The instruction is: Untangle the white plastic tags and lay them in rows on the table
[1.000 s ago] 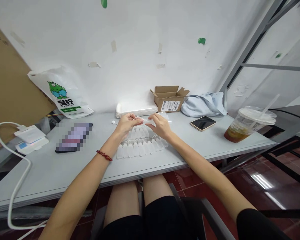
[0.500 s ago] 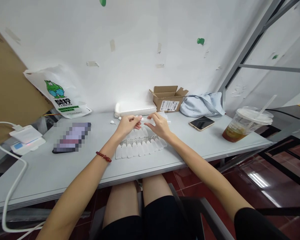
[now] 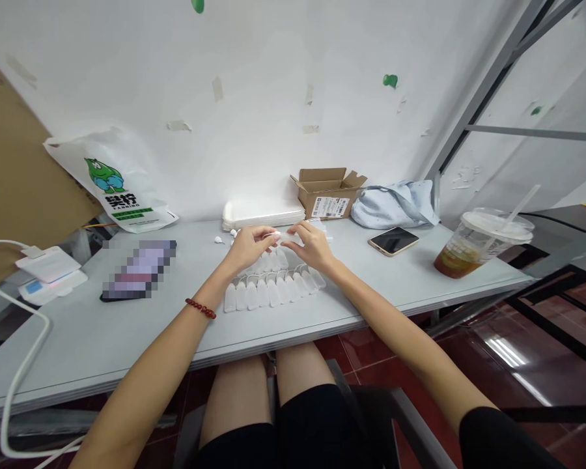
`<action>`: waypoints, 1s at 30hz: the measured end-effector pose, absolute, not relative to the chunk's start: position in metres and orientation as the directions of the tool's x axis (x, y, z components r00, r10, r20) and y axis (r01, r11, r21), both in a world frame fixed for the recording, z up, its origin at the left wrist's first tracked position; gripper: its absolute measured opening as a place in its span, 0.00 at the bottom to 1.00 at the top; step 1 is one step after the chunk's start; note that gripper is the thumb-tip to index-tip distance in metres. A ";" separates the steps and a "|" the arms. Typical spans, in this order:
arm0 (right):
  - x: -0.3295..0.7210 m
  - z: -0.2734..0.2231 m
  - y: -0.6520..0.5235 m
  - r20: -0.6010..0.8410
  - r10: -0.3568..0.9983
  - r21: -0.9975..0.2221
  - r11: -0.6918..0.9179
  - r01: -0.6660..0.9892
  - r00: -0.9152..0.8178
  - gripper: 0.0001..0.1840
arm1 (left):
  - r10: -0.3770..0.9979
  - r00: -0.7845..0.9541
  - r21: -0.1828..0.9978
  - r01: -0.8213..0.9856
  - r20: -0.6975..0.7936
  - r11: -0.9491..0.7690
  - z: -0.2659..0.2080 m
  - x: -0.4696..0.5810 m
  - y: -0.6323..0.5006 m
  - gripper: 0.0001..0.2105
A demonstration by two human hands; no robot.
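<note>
Over the desk my left hand [image 3: 251, 247] is closed in a pinch on a small white piece [image 3: 276, 235]. Close to its right, my right hand [image 3: 312, 246] pinches what looks like a small translucent tab [image 3: 288, 238], partly hidden by the fingers. The two pieces meet or nearly meet; I cannot tell which. Below the hands lies a row of frosted translucent plastic tabs [image 3: 260, 294] with thin white loops at their tops. More such tabs [image 3: 268, 262] lie behind that row, partly covered by my left hand. A small white round-headed piece [image 3: 219, 240] rests left of my left hand.
Against the wall stand a stack of white trays or sheets [image 3: 264, 212], an open cardboard box [image 3: 329, 189] and a pale blue cloth bag [image 3: 395, 205]. To the right are a phone [image 3: 394, 240] and a drink cup [image 3: 473, 244]. Leftward lie a blurred-out phone [image 3: 141, 270] and a white charger [image 3: 51, 270].
My hands stay in nearly the same place. The fingers of both have shifted slightly, and the right thumb and fingertips now sit closer to the white piece.
</note>
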State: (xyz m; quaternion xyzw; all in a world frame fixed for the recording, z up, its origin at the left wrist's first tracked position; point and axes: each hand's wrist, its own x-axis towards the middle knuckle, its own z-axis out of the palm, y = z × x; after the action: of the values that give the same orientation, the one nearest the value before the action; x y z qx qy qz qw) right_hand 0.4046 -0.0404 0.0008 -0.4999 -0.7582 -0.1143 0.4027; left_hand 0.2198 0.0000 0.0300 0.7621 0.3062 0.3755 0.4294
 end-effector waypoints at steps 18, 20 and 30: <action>0.401 0.001 -0.043 0.713 0.656 -0.116 0.460 0.880 -0.249 0.10 | 0.780 0.595 0.931 0.138 0.194 -0.338 0.033 0.218 -0.002 0.16; 0.402 0.001 -0.043 0.701 0.664 -0.111 0.460 0.881 -0.259 0.10 | 0.762 0.612 0.925 0.129 0.210 -0.358 0.031 0.217 -0.001 0.15; 0.402 0.004 -0.045 0.626 0.739 -0.226 0.476 0.850 -0.248 0.11 | 0.767 0.599 0.925 0.112 0.229 -0.364 0.034 0.218 -0.002 0.14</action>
State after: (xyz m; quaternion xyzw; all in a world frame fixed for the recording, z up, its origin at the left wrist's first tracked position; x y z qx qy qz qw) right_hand 0.4024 -0.0453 0.0039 -0.5056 -0.7859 -0.0797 0.3469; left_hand 0.2177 -0.0018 0.0339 0.7528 0.2918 0.3393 0.4827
